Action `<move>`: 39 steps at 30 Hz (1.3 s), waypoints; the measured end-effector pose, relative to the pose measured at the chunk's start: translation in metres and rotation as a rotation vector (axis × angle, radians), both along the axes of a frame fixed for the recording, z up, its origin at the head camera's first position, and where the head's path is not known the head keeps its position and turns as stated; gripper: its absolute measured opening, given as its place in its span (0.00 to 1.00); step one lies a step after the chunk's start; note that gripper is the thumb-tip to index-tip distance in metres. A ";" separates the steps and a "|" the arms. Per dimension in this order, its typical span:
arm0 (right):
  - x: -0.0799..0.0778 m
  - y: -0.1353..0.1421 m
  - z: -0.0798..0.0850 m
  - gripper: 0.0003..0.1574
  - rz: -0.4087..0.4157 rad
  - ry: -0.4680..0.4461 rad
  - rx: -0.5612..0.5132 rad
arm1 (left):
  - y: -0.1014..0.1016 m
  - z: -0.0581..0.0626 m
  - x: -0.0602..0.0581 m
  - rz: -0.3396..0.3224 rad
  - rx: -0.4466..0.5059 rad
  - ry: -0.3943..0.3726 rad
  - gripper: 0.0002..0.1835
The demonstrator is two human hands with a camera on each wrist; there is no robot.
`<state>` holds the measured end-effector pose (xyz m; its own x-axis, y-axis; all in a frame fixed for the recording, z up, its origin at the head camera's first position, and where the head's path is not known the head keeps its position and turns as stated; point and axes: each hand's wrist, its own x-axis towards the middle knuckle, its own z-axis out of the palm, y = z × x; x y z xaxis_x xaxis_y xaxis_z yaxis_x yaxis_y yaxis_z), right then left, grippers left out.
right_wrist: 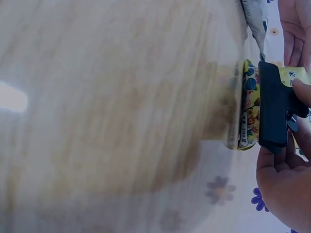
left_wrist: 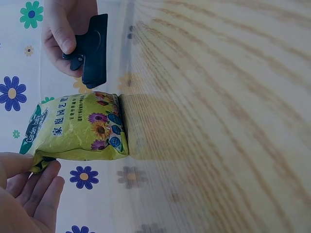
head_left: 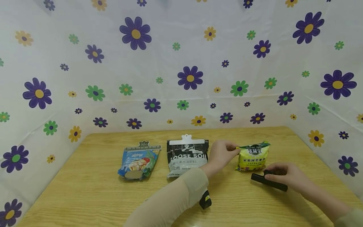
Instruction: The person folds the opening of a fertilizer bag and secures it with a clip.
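A yellow-green packet [head_left: 251, 159] with a dark green top band and flower prints stands on the table at the right. My left hand [head_left: 222, 155] pinches its top left corner between thumb and fingers, as the left wrist view shows from close by [left_wrist: 36, 194]. In my right hand [head_left: 286, 176] is a wide black bag clip [head_left: 269, 182], gripped at its handle with its long bar toward the table's left. The clip [left_wrist: 95, 51] is apart from the packet [left_wrist: 80, 128] in the left wrist view. From the right wrist, the clip [right_wrist: 274, 104] overlaps the packet.
A blue food packet [head_left: 139, 164] with a grey ruler-like clip [head_left: 143, 148] lies at the left. Beside it is a black-and-grey soil bag [head_left: 181, 157] with a white clip [head_left: 186, 141]. My left sleeve [head_left: 175, 198] partly hides a black object with a yellow mark [head_left: 205, 201].
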<state>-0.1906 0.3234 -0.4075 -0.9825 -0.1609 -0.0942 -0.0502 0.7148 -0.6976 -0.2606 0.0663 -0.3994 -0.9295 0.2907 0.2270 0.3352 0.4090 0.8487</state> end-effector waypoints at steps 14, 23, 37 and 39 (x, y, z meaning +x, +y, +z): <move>-0.004 -0.004 0.012 0.23 0.049 0.009 -0.036 | 0.000 0.001 0.001 0.011 0.007 -0.017 0.06; -0.005 -0.005 0.015 0.23 0.018 0.034 -0.042 | 0.001 0.000 0.001 0.012 0.014 -0.019 0.06; -0.006 -0.011 0.023 0.23 -0.001 0.056 -0.069 | 0.002 -0.002 0.000 0.011 0.001 -0.016 0.06; -0.007 -0.012 0.024 0.23 -0.001 0.069 -0.074 | 0.002 -0.002 -0.001 0.015 0.002 -0.016 0.06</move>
